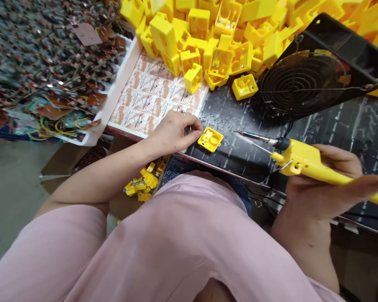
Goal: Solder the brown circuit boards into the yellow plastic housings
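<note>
My left hand (173, 132) rests on the bench edge with its fingers pinched together beside a small yellow plastic housing (211, 139) that lies on the black mat (239, 121). The fingertips touch or nearly touch its left side; something small and dark may be between them. My right hand (327, 176) is wrapped round a yellow soldering iron (305, 161), whose metal tip (244, 134) points left, a short way right of the housing and just above the mat.
A large heap of yellow housings (208, 37) fills the back of the bench. A black fan with a wire guard (305, 82) leans at the right. Wired circuit boards (44, 63) pile up at the left. Yellow scraps (145, 182) lie in a box below.
</note>
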Motion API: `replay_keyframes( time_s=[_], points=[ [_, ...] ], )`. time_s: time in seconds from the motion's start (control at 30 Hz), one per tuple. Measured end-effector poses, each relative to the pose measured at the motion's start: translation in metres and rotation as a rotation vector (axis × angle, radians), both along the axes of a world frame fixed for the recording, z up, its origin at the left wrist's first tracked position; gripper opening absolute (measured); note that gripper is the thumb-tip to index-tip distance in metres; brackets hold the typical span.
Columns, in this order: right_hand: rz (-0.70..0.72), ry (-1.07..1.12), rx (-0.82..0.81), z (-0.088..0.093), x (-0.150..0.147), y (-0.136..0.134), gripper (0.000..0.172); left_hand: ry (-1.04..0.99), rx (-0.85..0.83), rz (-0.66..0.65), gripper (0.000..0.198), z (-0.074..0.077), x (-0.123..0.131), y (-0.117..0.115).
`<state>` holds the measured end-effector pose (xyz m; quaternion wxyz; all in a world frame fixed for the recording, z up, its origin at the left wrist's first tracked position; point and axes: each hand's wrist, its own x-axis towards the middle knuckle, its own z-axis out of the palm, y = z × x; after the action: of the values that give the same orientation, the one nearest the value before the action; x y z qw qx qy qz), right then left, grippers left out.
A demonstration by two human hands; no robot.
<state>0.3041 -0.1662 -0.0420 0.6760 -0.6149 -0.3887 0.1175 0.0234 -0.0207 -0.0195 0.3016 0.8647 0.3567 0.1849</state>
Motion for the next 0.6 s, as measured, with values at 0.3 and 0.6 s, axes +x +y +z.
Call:
replay_keyframes(
  time_s=[0.3,0.6],
  points=[
    [0.020,-0.174,0.104,0.011,-0.026,-0.007,0.025,-0.056,-0.123,0.051,0.021,0.004,0.003,0.002],
    [0.051,-0.257,0.057,0.009,-0.027,-0.015,0.024,0.384,0.289,0.067,0.028,0.016,-0.018,0.019]
  ],
)
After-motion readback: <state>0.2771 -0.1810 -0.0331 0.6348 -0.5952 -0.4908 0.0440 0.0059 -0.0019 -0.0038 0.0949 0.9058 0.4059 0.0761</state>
